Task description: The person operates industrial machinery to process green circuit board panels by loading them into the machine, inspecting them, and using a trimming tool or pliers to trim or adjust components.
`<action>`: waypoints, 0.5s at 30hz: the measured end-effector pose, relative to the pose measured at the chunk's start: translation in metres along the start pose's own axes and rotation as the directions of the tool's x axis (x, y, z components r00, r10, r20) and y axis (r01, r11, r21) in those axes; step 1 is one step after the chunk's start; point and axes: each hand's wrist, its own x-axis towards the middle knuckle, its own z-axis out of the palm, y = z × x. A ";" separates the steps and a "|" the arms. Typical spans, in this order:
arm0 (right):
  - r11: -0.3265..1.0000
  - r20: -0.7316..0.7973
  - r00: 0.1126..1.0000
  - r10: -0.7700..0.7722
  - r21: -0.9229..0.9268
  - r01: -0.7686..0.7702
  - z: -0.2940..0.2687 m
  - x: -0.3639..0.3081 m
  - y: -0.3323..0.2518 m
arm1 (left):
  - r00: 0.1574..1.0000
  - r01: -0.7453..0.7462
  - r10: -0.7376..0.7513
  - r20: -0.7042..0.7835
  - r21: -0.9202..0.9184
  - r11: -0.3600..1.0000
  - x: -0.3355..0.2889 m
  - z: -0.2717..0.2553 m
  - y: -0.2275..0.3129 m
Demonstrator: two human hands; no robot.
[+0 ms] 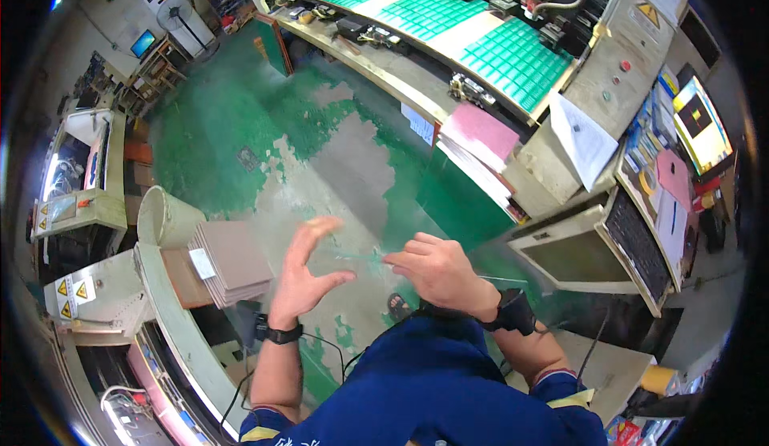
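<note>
The right hand (440,276) is clenching loosely, thumb and forefinger pinching the end of a thin, pale-green, see-through strip (370,258); motion blur is hiding its exact shape. The strip is stretching from that pinch toward the left hand (308,274), whose fingers and thumb are spreading wide apart; whether they are touching its far end, I cannot tell.

Just left of the open hand, a stack of brown boards (244,254) is standing with a white label (202,263) on it, crowding that side, and a pale bin (175,221) is sitting behind the stack. Below the grip, a sandalled foot (398,310) is showing on the worn green floor (344,181), and a dark cable (332,346) is trailing from near the left wristband (284,334).

Beyond the pinching hand, up and to the right, a pile topped with a pink sheet (485,132) is standing between the grip and part of a machine, whose bed is carrying green gridded panels (513,57). Right of the grip, a pale framed hatch (567,252) is jutting out, blocking the way toward a lit monitor (703,129). A white paper (583,137) is hanging above the hatch.
</note>
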 end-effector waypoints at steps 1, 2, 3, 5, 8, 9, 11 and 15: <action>0.988 0.009 0.994 -0.112 0.104 0.110 0.000 0.028 0.010 | 0.963 0.016 0.021 0.267 -0.134 0.991 0.025 -0.009 -0.009; 0.956 0.005 0.976 -0.218 0.203 0.212 0.001 0.052 0.023 | 0.855 0.066 0.080 0.513 -0.259 0.964 0.050 -0.015 -0.019; 0.957 -0.004 0.977 -0.214 0.197 0.211 0.004 0.075 0.036 | 0.797 0.046 0.129 0.590 -0.273 0.961 0.076 -0.017 -0.026; 0.881 -0.063 0.960 -0.274 0.384 0.277 0.011 0.123 0.064 | 0.788 0.086 0.075 0.611 -0.229 0.970 0.118 -0.020 -0.029; 0.867 -0.122 0.954 -0.272 0.399 0.299 0.021 0.196 0.117 | 0.780 0.159 -0.019 0.626 -0.168 0.973 0.187 -0.009 -0.050; 0.890 -0.181 0.957 -0.228 0.360 0.280 0.017 0.220 0.133 | 0.772 0.271 -0.146 0.619 -0.112 0.956 0.211 -0.004 -0.061; 0.923 -0.343 0.932 -0.116 0.310 0.229 0.006 0.270 0.170 | 0.795 0.393 -0.331 0.508 -0.016 0.919 0.257 -0.005 -0.091; 0.826 -0.380 0.810 0.447 0.524 -0.209 -0.010 0.353 0.252 | 0.871 0.480 -0.491 0.004 0.206 0.853 0.349 -0.052 -0.143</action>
